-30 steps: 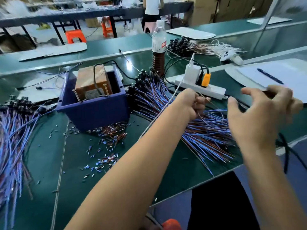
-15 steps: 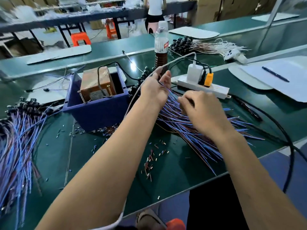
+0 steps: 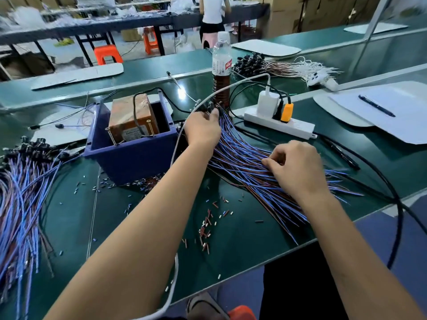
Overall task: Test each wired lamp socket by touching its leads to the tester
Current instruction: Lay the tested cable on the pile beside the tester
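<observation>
We see a long dark workbench (image 3: 138,21) across the room's far side. Orange stools (image 3: 108,54) stand beneath it, cardboard boxes (image 3: 300,12) stacked beyond.

Beside one blue bin (image 3: 131,155) holding one brown tester (image 3: 130,118): two wire heaps, one bottle (image 3: 221,65), one power strip (image 3: 278,124) carrying three plugs, one pen (image 3: 376,105), two hands.

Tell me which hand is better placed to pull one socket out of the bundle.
The left hand: its fingers are already at the black sockets. The right hand rests farther down, on the wire leads.
</observation>
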The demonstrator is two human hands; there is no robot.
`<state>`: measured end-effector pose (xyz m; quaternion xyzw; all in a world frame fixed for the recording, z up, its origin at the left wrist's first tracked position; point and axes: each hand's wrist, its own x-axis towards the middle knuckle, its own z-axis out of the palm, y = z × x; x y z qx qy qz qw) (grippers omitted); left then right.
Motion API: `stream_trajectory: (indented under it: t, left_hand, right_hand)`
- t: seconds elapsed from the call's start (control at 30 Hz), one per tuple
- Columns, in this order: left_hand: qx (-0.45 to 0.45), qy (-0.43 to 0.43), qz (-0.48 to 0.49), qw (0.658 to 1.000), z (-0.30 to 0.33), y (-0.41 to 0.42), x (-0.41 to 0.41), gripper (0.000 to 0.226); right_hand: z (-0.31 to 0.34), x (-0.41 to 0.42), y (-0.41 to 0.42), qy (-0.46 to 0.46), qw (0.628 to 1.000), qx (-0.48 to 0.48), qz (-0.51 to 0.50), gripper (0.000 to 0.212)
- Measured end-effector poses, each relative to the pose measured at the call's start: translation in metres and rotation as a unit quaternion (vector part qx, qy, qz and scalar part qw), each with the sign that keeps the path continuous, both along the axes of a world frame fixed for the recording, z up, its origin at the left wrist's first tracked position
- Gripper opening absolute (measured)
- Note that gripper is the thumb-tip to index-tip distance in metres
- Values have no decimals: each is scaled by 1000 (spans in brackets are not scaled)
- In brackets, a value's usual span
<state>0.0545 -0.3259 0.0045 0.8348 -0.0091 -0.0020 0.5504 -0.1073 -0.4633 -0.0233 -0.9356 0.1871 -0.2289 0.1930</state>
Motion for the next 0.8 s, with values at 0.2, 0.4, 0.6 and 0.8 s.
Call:
stream_trajectory:
  t: [0.2, 0.4, 0.6, 0.8]
  left_hand:
    - [-175, 121, -124, 969, 20, 12, -44, 16]
    - [-27, 140, -346, 927, 31, 105, -70, 22]
    - [87, 151, -282, 943, 22, 238, -66, 19]
    - [260, 30, 93, 961, 8, 311, -46, 17]
  right_hand:
    - [9, 2, 9, -36, 999, 31, -5, 15]
    - [22, 15, 73, -127, 988, 23, 84, 17]
    - [19, 33, 190, -52, 952, 22, 301, 13]
    - [13, 79, 305, 150, 885, -31, 440, 14]
